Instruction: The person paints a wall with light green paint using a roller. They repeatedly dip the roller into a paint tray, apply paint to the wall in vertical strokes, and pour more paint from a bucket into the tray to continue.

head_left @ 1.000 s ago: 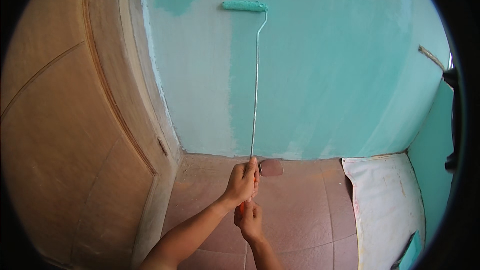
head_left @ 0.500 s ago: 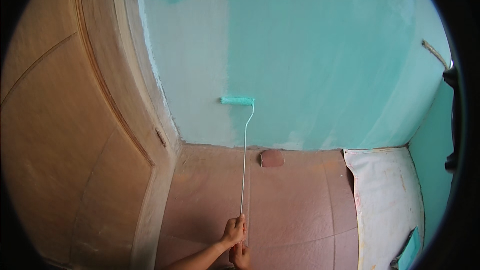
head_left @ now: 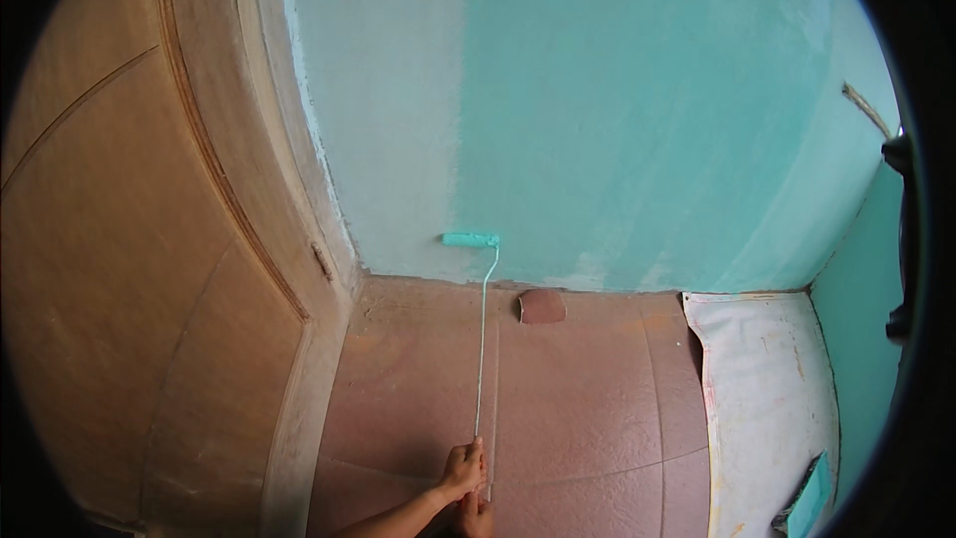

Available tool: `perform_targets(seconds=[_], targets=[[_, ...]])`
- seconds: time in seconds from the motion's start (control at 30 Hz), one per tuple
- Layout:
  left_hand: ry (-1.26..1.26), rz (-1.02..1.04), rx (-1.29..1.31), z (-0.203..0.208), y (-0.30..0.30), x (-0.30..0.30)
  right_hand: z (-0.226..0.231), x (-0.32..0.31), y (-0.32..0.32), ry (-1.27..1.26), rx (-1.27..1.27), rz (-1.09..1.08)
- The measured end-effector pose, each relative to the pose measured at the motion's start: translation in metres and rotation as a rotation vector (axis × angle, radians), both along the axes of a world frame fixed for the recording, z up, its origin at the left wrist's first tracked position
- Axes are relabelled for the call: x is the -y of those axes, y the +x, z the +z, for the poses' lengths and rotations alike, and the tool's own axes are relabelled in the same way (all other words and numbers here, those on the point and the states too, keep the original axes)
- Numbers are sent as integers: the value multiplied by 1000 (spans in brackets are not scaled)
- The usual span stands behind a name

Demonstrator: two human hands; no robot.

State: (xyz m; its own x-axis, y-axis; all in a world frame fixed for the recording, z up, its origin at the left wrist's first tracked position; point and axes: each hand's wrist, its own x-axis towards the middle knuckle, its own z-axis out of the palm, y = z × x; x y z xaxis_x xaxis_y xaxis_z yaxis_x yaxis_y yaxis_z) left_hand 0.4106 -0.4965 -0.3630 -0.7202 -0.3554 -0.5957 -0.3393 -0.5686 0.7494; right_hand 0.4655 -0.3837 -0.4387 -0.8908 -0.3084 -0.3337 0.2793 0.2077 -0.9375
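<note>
Head view.

Item: paint roller [head_left: 468,239], teal-coated sleeve, bent metal rod [head_left: 481,359]. The sleeve sits far beyond the grip, low on the far wall [head_left: 637,120], across the border between a pale strip at left and teal paint at right. The rod runs nearly straight from the sleeve back to the near handle end.

Grip: left hand [head_left: 461,471], fingers closed around the handle end, at the foot of the bare rod. Right hand [head_left: 476,517], just nearer, closed on the same handle and partly cut off by the near edge of the view; a reddish sliver of handle shows beside the fingers.

Surroundings: wooden door [head_left: 100,289], left; reddish-brown tiled floor [head_left: 588,389], middle; flat reddish-brown piece [head_left: 543,306] lying near the far wall, right of the rod; white sheet [head_left: 762,369], right, its left edge bearing reddish marks too small to make out; teal-coated flat object [head_left: 812,498], near right, on the sheet, kind unclear.
</note>
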Motion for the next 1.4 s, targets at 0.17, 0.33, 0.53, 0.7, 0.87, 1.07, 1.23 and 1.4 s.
perform_targets(seconds=[0.17,0.33,0.53,0.7,0.87,1.07,1.23,1.4], targets=[[45,6,27,2,2,-3,-21,-6,6,17,94,0],[45,10,83,-5,4,-5,-49,-6,14,59,-3,-36],[49,21,94,-13,3,-7,-52,-9,13,58,19,4],[90,26,88,-15,5,-9,-26,-10,11,71,0,25],[90,-10,78,-15,7,-9,-10,-10,9,71,-48,18],[-2,0,87,-7,7,-10,-12,0,1,44,-58,41],[-71,-41,124,-3,6,-9,-4,6,-7,23,-60,63],[-6,-19,100,0,5,-8,3,8,-14,-12,-62,88]])
